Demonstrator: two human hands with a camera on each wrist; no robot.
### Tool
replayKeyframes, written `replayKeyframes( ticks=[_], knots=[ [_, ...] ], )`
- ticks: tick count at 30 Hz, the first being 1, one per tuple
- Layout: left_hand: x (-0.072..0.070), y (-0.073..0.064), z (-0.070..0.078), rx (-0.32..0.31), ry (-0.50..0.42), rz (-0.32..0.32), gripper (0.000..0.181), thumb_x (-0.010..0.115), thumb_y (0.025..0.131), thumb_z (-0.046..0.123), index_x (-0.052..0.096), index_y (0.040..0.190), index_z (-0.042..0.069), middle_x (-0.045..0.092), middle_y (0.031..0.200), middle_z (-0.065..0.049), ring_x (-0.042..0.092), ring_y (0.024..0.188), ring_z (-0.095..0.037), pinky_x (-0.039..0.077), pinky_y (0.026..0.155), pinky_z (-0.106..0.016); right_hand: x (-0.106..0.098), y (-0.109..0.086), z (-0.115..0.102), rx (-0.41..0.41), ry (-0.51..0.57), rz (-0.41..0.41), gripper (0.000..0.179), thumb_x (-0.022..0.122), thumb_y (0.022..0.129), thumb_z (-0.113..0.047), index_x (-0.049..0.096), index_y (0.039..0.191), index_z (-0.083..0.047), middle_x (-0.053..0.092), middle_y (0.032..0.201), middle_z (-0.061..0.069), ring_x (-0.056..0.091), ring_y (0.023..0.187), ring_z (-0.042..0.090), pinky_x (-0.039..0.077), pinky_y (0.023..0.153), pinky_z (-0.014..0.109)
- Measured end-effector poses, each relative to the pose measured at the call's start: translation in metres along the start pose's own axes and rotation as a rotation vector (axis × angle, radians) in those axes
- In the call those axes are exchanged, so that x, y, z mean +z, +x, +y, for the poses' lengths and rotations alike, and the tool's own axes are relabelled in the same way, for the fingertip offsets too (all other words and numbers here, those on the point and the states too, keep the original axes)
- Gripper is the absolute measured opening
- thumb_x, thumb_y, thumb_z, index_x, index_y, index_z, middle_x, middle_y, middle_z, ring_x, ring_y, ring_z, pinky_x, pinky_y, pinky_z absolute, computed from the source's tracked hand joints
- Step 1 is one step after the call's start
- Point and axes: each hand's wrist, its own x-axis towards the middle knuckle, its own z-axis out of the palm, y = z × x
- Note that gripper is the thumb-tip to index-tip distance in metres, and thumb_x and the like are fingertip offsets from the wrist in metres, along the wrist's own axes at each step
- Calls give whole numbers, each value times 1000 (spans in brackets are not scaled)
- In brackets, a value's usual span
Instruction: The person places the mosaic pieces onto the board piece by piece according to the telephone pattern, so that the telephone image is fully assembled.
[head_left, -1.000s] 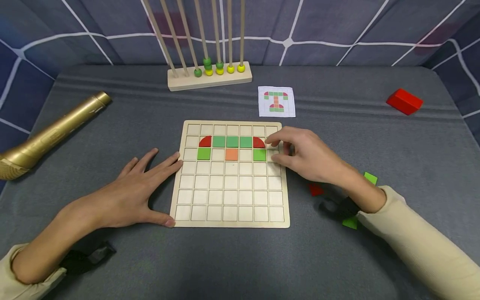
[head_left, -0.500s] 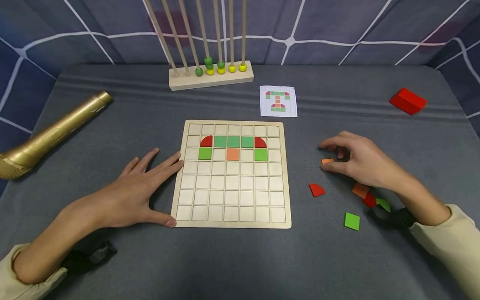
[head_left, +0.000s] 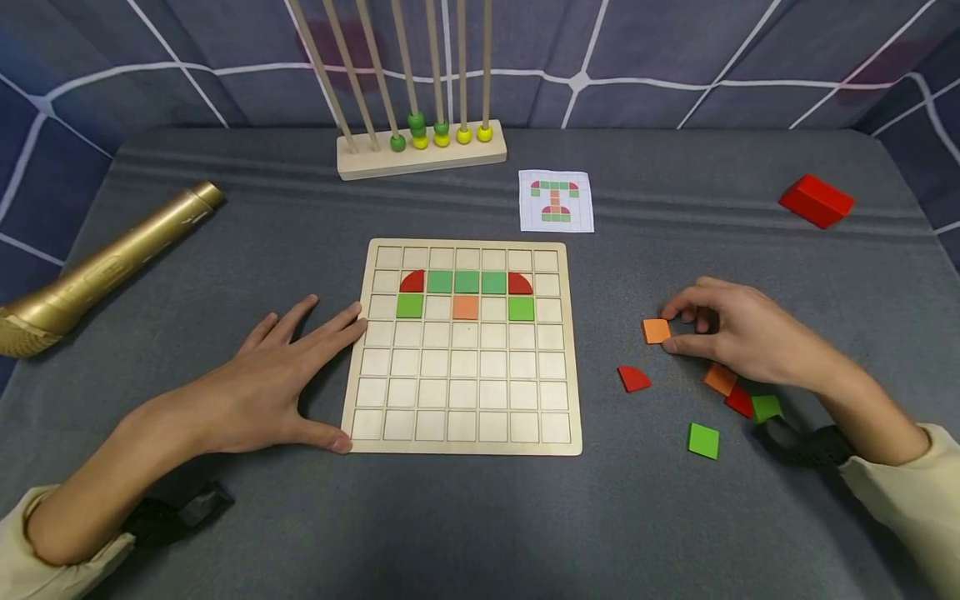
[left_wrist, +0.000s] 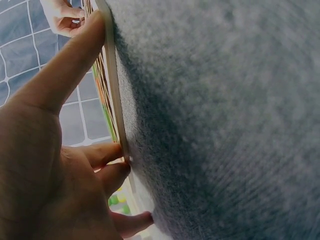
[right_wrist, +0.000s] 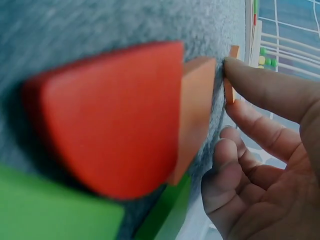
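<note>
My left hand (head_left: 258, 392) rests at the left edge of a square wooden grid board (head_left: 461, 398), its spread fingertips and thumb touching the rim. In the left wrist view, the thumb and fingers of the left hand (left_wrist: 55, 145) reach the board's thin edge. On the board lie red quarter-round tiles (head_left: 520, 284), several green square tiles (head_left: 467, 282) and one orange square. To the right, my right hand (head_left: 738, 333) pinches an orange square tile (head_left: 656, 332) between thumb and index finger. The right wrist view shows that orange tile (right_wrist: 229, 90) between the two fingertips.
Loose tiles lie around the right hand: a red quarter-round (head_left: 634, 379), a green square (head_left: 703, 441) and an orange square (head_left: 721, 379). Behind the board are a pattern card (head_left: 556, 202) and a bead rack (head_left: 422, 160). A red block (head_left: 817, 201) and golden tube (head_left: 120, 262) lie farther out.
My right hand has left the board's right side and moved right to the loose orange tile, then shifted slightly nearer, showing more of it. The left hand has stayed in place.
</note>
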Motion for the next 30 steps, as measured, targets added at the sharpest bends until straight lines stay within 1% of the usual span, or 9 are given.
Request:
replayKeyframes(
  ticks=[3,6,11,14,18,23,27,30],
  knots=[
    [0,0,0,-1,-2,-1,125,62,63,86,12,160,26,6,165,0,-7,147,-42,0,106,-72,1,2,-2,-4,-26,8,24,86,76,-13,70,93,-15,53,79,-5,47,74,8,36,63,18],
    [0,0,0,0,-2,-1,125,62,63,86,12,160,26,6,165,0,-7,147,-42,0,106,-72,1,3,-3,-2,-47,1,25,87,76,-16,70,94,-14,53,79,-6,47,74,8,36,63,19],
    [0,0,0,3,0,-1,125,62,63,86,12,160,25,6,165,0,-7,147,-42,0,106,-73,3,4,-3,-6,-34,-2,24,87,76,-16,69,92,-16,52,78,-7,48,72,8,36,62,18],
    [0,0,0,2,1,-1,126,62,63,86,12,160,25,6,165,-1,-7,147,-42,0,106,-73,4,4,-4,-22,-35,12,23,87,75,-16,69,88,-17,52,76,-8,48,71,8,36,61,18],
    [0,1,0,-4,1,-2,126,63,62,86,12,160,25,6,165,-1,-7,147,-43,-1,106,-73,5,6,-8,-34,-49,31,22,88,75,-16,70,89,-16,51,76,-7,47,70,8,35,60,18],
    [1,1,0,-10,0,-5,127,63,62,87,12,160,25,7,165,-1,-7,147,-43,-1,105,-73,5,13,-21,-61,-18,63,23,87,76,-17,71,92,-16,52,79,-7,47,72,8,35,61,18],
    [1,1,0,-10,2,-4,127,62,62,87,12,160,26,6,165,-1,-7,147,-43,0,105,-73,9,22,-39,-80,22,80,23,86,77,-15,71,94,-15,54,81,-6,48,73,8,37,62,19],
    [1,0,0,-9,2,-2,127,63,62,87,12,160,25,6,165,-1,-7,147,-43,0,105,-73,14,30,-55,-90,37,75,22,86,77,-14,72,94,-12,54,81,-3,48,73,10,37,60,21]
  ],
)
